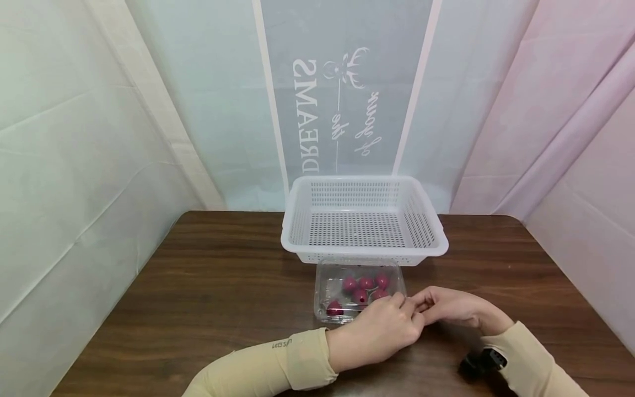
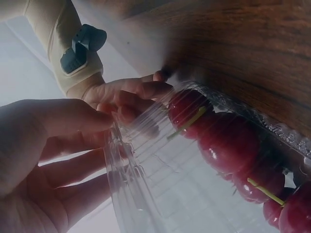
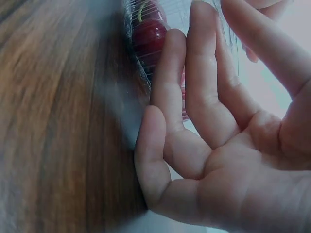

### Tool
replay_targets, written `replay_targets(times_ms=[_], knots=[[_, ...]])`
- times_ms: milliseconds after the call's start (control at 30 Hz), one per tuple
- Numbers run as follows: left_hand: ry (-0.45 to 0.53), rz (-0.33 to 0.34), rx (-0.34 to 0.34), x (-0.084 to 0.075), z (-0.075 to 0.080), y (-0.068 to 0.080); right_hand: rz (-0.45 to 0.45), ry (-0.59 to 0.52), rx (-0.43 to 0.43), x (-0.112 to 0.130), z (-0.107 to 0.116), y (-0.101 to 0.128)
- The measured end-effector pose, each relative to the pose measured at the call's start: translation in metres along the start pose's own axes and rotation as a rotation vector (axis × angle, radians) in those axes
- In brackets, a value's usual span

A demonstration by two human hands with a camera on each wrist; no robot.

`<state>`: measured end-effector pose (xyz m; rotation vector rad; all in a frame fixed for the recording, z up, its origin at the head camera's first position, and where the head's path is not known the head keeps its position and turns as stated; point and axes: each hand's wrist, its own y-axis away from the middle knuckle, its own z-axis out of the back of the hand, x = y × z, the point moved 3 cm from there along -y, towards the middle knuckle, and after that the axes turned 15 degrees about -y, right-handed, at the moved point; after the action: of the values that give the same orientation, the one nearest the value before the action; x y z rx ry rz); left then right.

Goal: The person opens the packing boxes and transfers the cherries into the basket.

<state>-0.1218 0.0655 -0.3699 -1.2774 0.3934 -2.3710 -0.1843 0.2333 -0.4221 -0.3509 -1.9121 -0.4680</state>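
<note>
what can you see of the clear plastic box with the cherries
The clear plastic clamshell box looks thin and ribbed, with a crimped rim. It lies flat on the brown wooden table just before the white basket. Red cherries with green stems lie inside. The left hand and right hand touch its near right corner.

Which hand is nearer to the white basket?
Right, slightly. Both hands meet at the near right corner of the clear box, in front of the basket. The right hand lies a little further up the table than the left hand, which is closer to the person.
</note>
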Motion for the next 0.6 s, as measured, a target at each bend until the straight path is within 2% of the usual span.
replay_targets(times_ms=[300, 600], knots=[[-0.037, -0.002, 0.008, -0.0030, 0.0031, -0.0007, 0.019, 0.031, -0.015, -0.0032, -0.0056, -0.0039], [-0.045, -0.047, 0.016, -0.0033, 0.0014, -0.0019, -0.033, 0.016, -0.083, -0.0023, -0.0070, -0.0043]])
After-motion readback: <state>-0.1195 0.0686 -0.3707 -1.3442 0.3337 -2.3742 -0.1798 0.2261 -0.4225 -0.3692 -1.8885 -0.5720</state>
